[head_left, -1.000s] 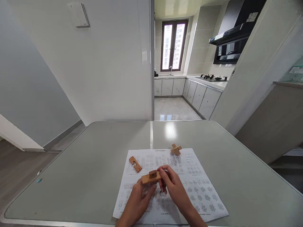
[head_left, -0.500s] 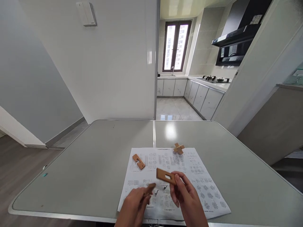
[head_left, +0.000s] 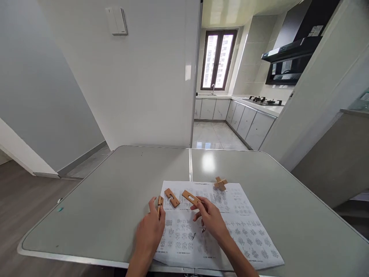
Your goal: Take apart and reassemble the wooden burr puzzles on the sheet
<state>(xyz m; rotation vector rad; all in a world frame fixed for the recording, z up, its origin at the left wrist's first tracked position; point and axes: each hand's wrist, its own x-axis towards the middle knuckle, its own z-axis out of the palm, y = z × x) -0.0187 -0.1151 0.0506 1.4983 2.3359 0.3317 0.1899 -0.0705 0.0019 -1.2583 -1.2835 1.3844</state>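
Observation:
My left hand (head_left: 150, 230) pinches a small flat wooden puzzle piece (head_left: 159, 201) on its edge at the left border of a printed paper sheet (head_left: 242, 234). My right hand (head_left: 210, 216) holds a slotted wooden piece (head_left: 190, 197) by its near end, low over the sheet. Between the two lies a third, notched wooden piece (head_left: 172, 197) flat on the paper. An assembled wooden cross (head_left: 220, 183) sits at the sheet's far edge, apart from both hands.
The sheet lies on a grey-green table (head_left: 109, 200) with a metal rim and a seam down its middle. A white wall stands behind the table. To the right a doorway opens onto a kitchen with cabinets (head_left: 236, 115) and a window.
The joined pieces have come apart, one in each hand. Both hands have moved forward and left, toward the notched piece on the paper. The camera has tilted and shifted right.

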